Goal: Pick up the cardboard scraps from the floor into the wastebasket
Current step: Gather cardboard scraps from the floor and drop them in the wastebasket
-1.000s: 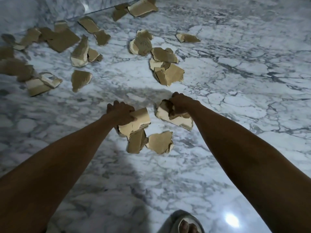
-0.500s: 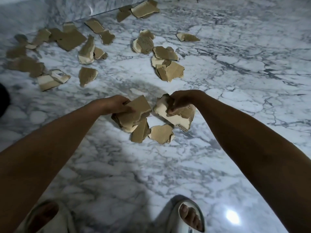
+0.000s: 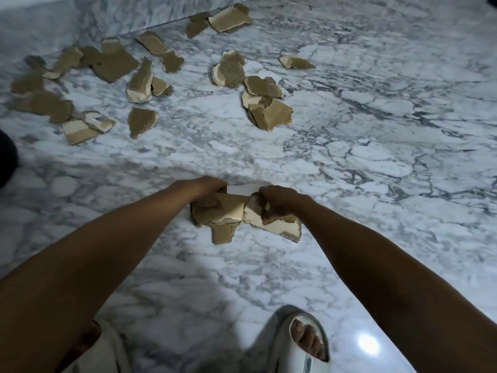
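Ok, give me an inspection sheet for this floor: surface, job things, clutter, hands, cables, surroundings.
Surface: marble floor, white with grey veins, glare spot near right.
Job's things: loose cardboard scraps scattered far left and centre; held scraps between both hands; wastebasket not in view.
Clutter: nothing seen.
Hands: left hand and right hand each have a grip on scraps.
Cables: nothing seen.
Surroundings: marble wall base at far edge; white slipper on a foot; dark object at left edge, unidentifiable.

Both forearms [image 3: 113, 254] are bare, no sleeves showing. The feet wear pale open-toed slides: the right slide [image 3: 301, 345] whitish with a small dark side marking, the left slide [image 3: 105, 348] cream.
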